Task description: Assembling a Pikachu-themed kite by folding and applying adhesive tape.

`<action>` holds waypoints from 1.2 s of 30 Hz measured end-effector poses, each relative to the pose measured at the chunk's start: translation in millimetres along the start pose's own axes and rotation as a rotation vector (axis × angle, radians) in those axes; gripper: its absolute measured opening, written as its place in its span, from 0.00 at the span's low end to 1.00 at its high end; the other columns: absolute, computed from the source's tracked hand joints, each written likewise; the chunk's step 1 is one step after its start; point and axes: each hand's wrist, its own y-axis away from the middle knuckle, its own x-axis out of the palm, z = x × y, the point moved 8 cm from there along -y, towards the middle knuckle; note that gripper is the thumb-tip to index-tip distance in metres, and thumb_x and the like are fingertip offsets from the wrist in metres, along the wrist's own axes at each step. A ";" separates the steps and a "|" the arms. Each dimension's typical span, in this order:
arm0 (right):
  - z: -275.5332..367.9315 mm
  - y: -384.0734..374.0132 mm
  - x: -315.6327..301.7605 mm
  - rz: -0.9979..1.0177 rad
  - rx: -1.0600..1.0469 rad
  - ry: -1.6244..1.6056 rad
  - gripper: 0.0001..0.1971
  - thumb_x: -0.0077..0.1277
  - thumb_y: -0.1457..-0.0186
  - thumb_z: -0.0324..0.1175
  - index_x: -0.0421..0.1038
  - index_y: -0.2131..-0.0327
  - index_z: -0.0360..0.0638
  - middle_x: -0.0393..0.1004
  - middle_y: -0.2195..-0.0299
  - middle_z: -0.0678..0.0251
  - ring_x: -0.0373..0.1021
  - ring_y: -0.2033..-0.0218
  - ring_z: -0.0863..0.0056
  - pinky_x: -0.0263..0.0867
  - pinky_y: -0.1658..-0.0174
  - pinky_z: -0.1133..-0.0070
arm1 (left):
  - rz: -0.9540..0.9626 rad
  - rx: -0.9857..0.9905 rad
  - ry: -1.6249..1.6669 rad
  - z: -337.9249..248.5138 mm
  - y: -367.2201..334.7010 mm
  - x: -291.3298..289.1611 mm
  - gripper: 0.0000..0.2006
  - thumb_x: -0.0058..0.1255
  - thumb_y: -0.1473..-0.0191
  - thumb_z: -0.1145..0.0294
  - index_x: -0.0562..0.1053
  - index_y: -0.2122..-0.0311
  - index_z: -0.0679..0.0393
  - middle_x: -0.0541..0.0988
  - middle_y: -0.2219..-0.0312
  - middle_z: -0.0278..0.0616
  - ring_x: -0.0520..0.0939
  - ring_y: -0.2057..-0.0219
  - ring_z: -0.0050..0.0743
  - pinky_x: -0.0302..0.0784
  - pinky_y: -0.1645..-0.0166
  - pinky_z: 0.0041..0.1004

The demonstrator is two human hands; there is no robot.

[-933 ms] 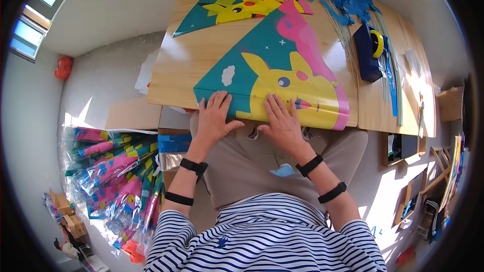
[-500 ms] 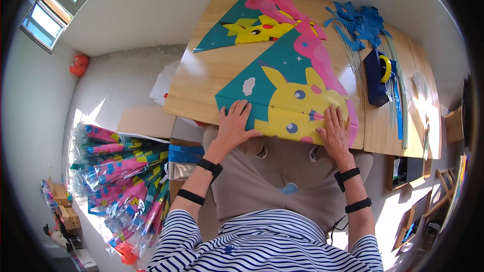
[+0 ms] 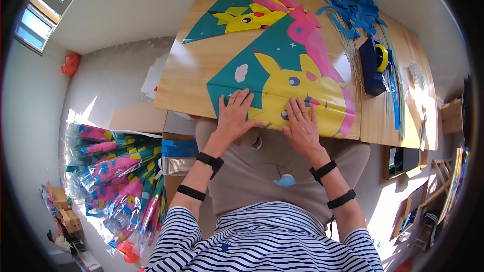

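A kite sail [image 3: 282,78] in teal, yellow and pink, printed with a yellow cartoon face, lies at the near edge of the wooden table [image 3: 186,78]. A crease crosses it near its lower part. My left hand [image 3: 235,116] rests flat on the teal and yellow area at its lower left, fingers spread. My right hand [image 3: 302,126] lies flat on the yellow face, just right of the left hand, covering part of the print. Beyond it, a second kite sail [image 3: 252,17] of the same print lies partly overlapped by the first.
At the right stand a dark blue tape dispenser [image 3: 370,73] with a yellow roll [image 3: 383,58], thin rods [image 3: 396,85] and blue strips [image 3: 360,12]. On the floor at left, several plastic-wrapped kites [image 3: 118,176] lie heaped beside an open cardboard box [image 3: 138,118].
My right hand has slid left across the sail, toward my left hand. More of the sail's right side now shows. The whole view has shifted slightly.
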 end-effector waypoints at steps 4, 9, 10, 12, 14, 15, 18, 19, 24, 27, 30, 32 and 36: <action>-0.6 -0.3 -0.6 -0.002 -0.016 0.023 0.39 0.55 0.43 0.52 0.59 0.34 0.38 0.55 0.30 0.60 0.49 0.28 0.63 0.37 0.28 0.52 | -0.011 -0.033 0.000 15.3 1.8 -1.9 0.46 0.61 0.55 0.33 0.67 0.36 0.54 0.65 0.33 0.35 0.63 0.33 0.39 0.47 0.32 0.62; -2.0 1.2 -0.9 -0.002 -0.011 0.022 0.39 0.55 0.42 0.51 0.58 0.34 0.39 0.55 0.30 0.61 0.48 0.27 0.63 0.36 0.28 0.52 | -0.060 -0.083 0.027 51.9 4.8 -11.1 0.44 0.59 0.53 0.34 0.68 0.37 0.53 0.66 0.34 0.35 0.63 0.33 0.38 0.45 0.31 0.65; -2.2 0.6 -1.4 -0.005 -0.011 0.024 0.39 0.55 0.42 0.51 0.58 0.34 0.39 0.55 0.30 0.61 0.48 0.27 0.63 0.36 0.28 0.52 | -0.075 -0.104 0.016 59.8 6.2 -14.3 0.43 0.59 0.52 0.34 0.69 0.37 0.53 0.67 0.34 0.35 0.64 0.33 0.38 0.45 0.31 0.65; -2.3 -0.3 -0.9 0.006 -0.009 0.018 0.39 0.55 0.42 0.51 0.59 0.33 0.40 0.55 0.30 0.62 0.48 0.27 0.64 0.36 0.28 0.52 | -0.106 -0.143 -0.008 74.5 9.4 -21.5 0.43 0.58 0.52 0.34 0.69 0.38 0.54 0.68 0.35 0.34 0.64 0.33 0.39 0.45 0.32 0.67; -2.8 0.4 -1.2 0.006 -0.009 0.015 0.38 0.54 0.42 0.52 0.59 0.34 0.40 0.55 0.30 0.63 0.48 0.27 0.65 0.36 0.28 0.52 | -0.101 -0.225 -0.041 97.0 13.7 -27.0 0.44 0.57 0.52 0.32 0.69 0.37 0.55 0.68 0.35 0.35 0.64 0.33 0.39 0.45 0.32 0.68; -2.6 -0.1 -1.2 -0.001 -0.011 0.017 0.38 0.54 0.42 0.52 0.59 0.34 0.41 0.56 0.30 0.63 0.48 0.27 0.65 0.36 0.28 0.52 | -0.099 -0.263 -0.058 107.0 15.2 -30.0 0.45 0.56 0.52 0.31 0.68 0.37 0.55 0.67 0.35 0.35 0.63 0.32 0.39 0.45 0.33 0.69; -1.8 -0.5 -1.0 -0.014 -0.012 0.010 0.37 0.53 0.41 0.52 0.60 0.34 0.41 0.56 0.30 0.63 0.49 0.28 0.65 0.35 0.28 0.52 | -0.113 -0.457 -0.188 127.4 21.1 -40.4 0.44 0.56 0.50 0.33 0.68 0.37 0.57 0.69 0.36 0.40 0.63 0.33 0.43 0.44 0.33 0.69; -2.2 -0.3 -1.1 -0.015 -0.009 0.008 0.37 0.53 0.40 0.52 0.60 0.34 0.41 0.57 0.30 0.63 0.49 0.28 0.65 0.35 0.28 0.52 | -0.132 -0.387 -0.173 114.7 18.4 -42.3 0.43 0.57 0.50 0.34 0.68 0.37 0.58 0.69 0.36 0.41 0.63 0.33 0.44 0.44 0.33 0.69; -3.6 0.7 -4.8 -0.045 0.000 0.003 0.37 0.53 0.41 0.53 0.61 0.35 0.41 0.58 0.31 0.63 0.51 0.28 0.64 0.36 0.28 0.50 | -0.108 0.034 -0.032 29.5 16.1 -22.3 0.41 0.59 0.49 0.38 0.69 0.38 0.58 0.68 0.36 0.42 0.61 0.32 0.44 0.44 0.32 0.69; -6.1 2.2 -5.2 -0.053 -0.010 -0.010 0.37 0.53 0.41 0.53 0.60 0.34 0.41 0.58 0.31 0.64 0.51 0.28 0.64 0.35 0.28 0.50 | -0.006 -0.021 -0.020 11.5 14.2 -1.7 0.40 0.60 0.49 0.41 0.68 0.37 0.55 0.66 0.34 0.40 0.61 0.32 0.45 0.46 0.32 0.66; -10.1 5.8 -3.3 -0.040 -0.006 -0.010 0.37 0.53 0.41 0.53 0.60 0.34 0.41 0.58 0.31 0.64 0.51 0.28 0.64 0.35 0.28 0.49 | 0.049 -0.070 0.010 16.1 15.3 -3.2 0.41 0.60 0.50 0.39 0.68 0.36 0.53 0.64 0.33 0.38 0.60 0.31 0.43 0.46 0.32 0.68; -16.3 7.1 -4.9 -0.034 0.001 0.000 0.37 0.53 0.41 0.52 0.59 0.34 0.41 0.57 0.30 0.65 0.50 0.28 0.65 0.35 0.28 0.49 | 0.051 -0.076 0.020 18.4 16.9 -3.2 0.42 0.61 0.52 0.38 0.68 0.36 0.53 0.63 0.33 0.37 0.59 0.30 0.41 0.46 0.33 0.71; -62.1 31.6 -16.0 0.009 0.189 0.034 0.37 0.50 0.38 0.51 0.55 0.32 0.42 0.54 0.29 0.64 0.46 0.27 0.64 0.33 0.28 0.50 | 0.016 -0.086 0.030 17.5 18.8 -4.8 0.44 0.60 0.53 0.35 0.68 0.37 0.53 0.63 0.33 0.36 0.59 0.30 0.40 0.45 0.34 0.74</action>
